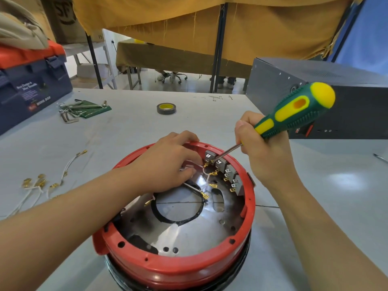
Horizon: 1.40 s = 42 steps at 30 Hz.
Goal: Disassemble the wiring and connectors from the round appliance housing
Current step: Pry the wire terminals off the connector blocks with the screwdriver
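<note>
The round red appliance housing (189, 267) lies open side up on the grey table, its metal plate showing inside. White wires with brass spade connectors (210, 181) run to grey terminal blocks (228, 175) on the far right wall. My left hand (168, 162) reaches into the housing and pinches a white wire near the blocks. My right hand (262, 150) grips a green and yellow screwdriver (294, 112), whose tip touches a connector at the top block.
Removed white wires with brass connectors (39, 185) lie on the table at left. Hex keys on a green board (84, 110) and a tape roll (166, 108) sit farther back. A blue and orange toolbox (29, 85) stands far left, a dark metal box (336, 97) at right.
</note>
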Each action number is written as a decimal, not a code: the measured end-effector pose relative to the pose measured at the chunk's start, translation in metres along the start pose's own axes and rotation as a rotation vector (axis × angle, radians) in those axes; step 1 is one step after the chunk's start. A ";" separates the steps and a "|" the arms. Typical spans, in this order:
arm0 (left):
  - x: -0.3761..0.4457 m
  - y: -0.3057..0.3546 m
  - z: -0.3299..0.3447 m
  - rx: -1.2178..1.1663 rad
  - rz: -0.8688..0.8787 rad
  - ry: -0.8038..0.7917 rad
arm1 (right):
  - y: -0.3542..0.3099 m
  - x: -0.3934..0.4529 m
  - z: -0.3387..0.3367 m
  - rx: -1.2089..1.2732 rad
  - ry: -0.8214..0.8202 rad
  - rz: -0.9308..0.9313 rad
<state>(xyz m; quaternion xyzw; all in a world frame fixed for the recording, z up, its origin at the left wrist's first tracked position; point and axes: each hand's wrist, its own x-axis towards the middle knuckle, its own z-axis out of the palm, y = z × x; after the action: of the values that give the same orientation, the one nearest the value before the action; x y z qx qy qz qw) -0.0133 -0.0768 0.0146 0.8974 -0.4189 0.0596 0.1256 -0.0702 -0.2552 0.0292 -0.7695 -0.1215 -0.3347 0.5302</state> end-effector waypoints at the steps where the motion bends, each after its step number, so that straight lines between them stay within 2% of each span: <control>1: 0.000 0.000 0.000 0.003 -0.002 0.001 | 0.001 0.001 0.000 0.033 0.016 0.030; 9: 0.001 0.000 0.001 0.027 -0.010 -0.008 | 0.011 0.005 -0.001 0.170 0.079 0.134; 14: 0.002 -0.001 0.002 0.024 -0.009 -0.005 | 0.008 0.003 0.000 0.150 0.076 0.099; 19: 0.001 -0.001 0.002 0.023 -0.011 -0.006 | 0.000 -0.005 -0.001 -0.050 -0.030 -0.103; 23: 0.001 -0.002 0.002 0.021 -0.008 -0.004 | -0.003 -0.003 -0.007 -0.132 -0.183 -0.138; 30: 0.000 0.000 0.001 0.016 -0.009 -0.019 | -0.002 0.003 -0.016 -0.074 -0.282 -0.051; 38: 0.000 0.000 0.001 0.006 -0.009 -0.022 | 0.010 0.010 -0.015 0.103 -0.166 0.116; 42: 0.000 -0.001 0.001 0.012 -0.008 -0.023 | 0.012 0.008 -0.009 0.134 -0.171 0.145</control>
<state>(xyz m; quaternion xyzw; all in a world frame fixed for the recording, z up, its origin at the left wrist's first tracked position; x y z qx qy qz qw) -0.0120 -0.0766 0.0133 0.9005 -0.4161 0.0514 0.1157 -0.0615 -0.2697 0.0280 -0.7647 -0.1325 -0.2200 0.5910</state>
